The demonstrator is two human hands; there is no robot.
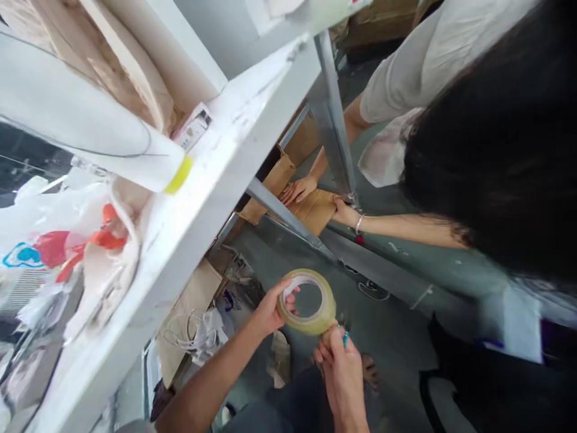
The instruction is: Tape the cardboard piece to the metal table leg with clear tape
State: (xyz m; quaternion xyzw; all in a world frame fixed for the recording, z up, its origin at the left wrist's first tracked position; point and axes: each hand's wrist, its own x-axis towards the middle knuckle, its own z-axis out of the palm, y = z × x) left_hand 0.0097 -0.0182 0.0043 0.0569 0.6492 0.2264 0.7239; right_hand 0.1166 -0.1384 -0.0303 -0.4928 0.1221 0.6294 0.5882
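While gripped by the left hand [270, 310] with fingers through its core, one tape roll [308, 300] sits at 3 o'clock of that palm. At 12 o'clock of the right hand [340, 367], closed with fingertips pinching the roll's lower edge. Further up, at 12 o'clock: two hands of another person on one cardboard box [311, 207].
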